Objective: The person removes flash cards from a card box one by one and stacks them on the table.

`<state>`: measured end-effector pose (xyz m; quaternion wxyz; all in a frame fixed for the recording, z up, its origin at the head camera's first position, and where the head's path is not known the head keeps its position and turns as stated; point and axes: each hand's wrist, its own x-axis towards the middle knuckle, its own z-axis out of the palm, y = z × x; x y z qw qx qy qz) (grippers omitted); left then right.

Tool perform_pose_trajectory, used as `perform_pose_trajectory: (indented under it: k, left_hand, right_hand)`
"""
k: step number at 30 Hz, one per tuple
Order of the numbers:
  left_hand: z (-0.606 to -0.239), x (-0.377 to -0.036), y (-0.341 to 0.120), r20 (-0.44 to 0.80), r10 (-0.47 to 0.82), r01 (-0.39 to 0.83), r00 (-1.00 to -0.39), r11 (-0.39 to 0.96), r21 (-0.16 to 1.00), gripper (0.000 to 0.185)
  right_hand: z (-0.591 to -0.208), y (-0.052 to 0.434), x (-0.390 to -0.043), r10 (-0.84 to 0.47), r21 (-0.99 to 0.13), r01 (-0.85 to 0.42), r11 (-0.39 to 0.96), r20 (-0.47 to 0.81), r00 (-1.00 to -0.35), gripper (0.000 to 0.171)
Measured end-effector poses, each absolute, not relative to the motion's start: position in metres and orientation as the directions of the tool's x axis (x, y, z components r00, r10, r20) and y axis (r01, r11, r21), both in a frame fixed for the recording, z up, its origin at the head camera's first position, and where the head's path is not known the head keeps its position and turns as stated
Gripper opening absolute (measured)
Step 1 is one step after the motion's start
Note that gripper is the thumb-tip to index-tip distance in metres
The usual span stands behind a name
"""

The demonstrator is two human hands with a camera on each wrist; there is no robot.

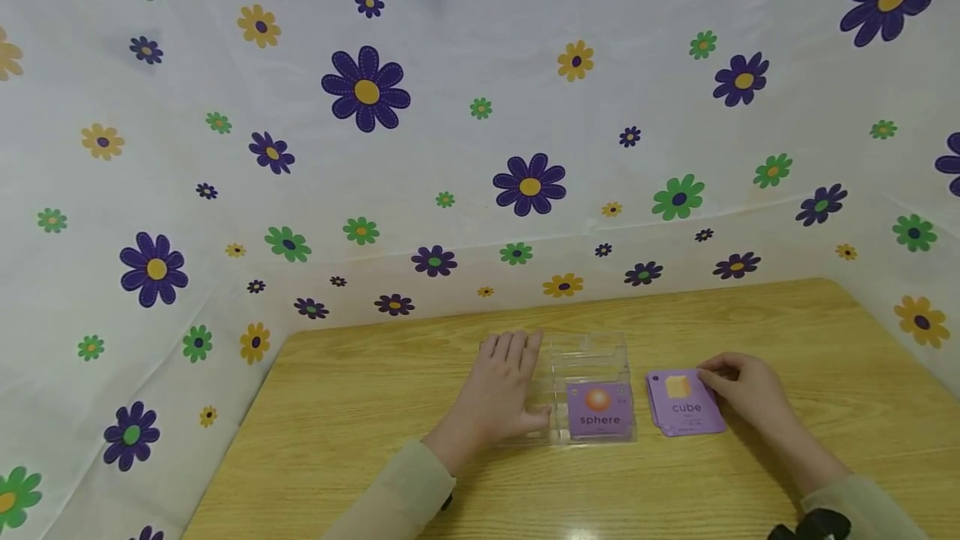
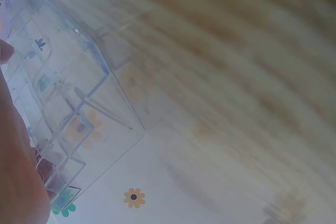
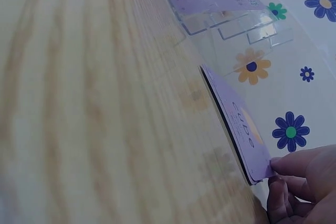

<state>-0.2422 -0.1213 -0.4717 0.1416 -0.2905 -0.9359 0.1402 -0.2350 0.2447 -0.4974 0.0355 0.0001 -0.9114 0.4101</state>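
The right hand point(image 1: 742, 394) is the one on the cards: its thumb and fingertips point(image 3: 286, 169) pinch the far right corner of the "cube" card point(image 1: 684, 402), the top of a small purple stack point(image 3: 231, 124) lying flat on the bench point(image 1: 375, 407). The stack sits to that hand's left, touching its fingertips, with its long axis running roughly away from the person. The forearm comes in low from the near right, wrist close to the wood.

Just left of the stack, apart from it by a narrow strip of bench, stands a clear stepped rack point(image 1: 592, 373), with a "sphere" card point(image 1: 598, 411) propped in its nearest slot, face toward the person. The slots behind look empty.

The left hand point(image 1: 504, 386) lies flat against the rack's left side, fingers straight and together, pointing away, thumb toward the rack's near edge; it steadies rather than grips.

Beyond the bench, a flowered cloth point(image 1: 450, 148) walls in the scene.
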Motion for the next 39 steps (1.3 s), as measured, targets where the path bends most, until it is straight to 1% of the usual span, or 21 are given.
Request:
perform_pose_trajectory:
  k: [11, 19, 30, 39]
  left_hand:
    - [-0.4744, -0.2424, -0.1207, 0.196, 0.587, 0.51, -0.786, 0.794, -0.332, 0.107]
    - [-0.4748, -0.2413, -0.1203, 0.211, 0.591, 0.502, -0.779, 0.789, -0.355, 0.108]
    - [-0.4746, -0.2406, -0.1196, 0.208, 0.593, 0.504, -0.778, 0.786, -0.357, 0.107]
    - [-0.4736, -0.2413, -0.1223, 0.189, 0.583, 0.502, -0.79, 0.792, -0.346, 0.108]
  right_hand:
    - [-0.4959, 0.2456, -0.2314, 0.035, -0.754, -0.014, 0.656, 0.049, -0.998, 0.022]
    - [-0.4972, 0.2466, -0.2321, 0.048, -0.743, -0.006, 0.67, 0.051, -0.998, 0.023]
    - [-0.5002, 0.2485, -0.2316, 0.057, -0.733, -0.018, 0.68, 0.078, -0.995, 0.022]
    - [-0.5006, 0.2448, -0.2344, 0.058, -0.738, -0.043, 0.673, 0.111, -0.992, 0.021]
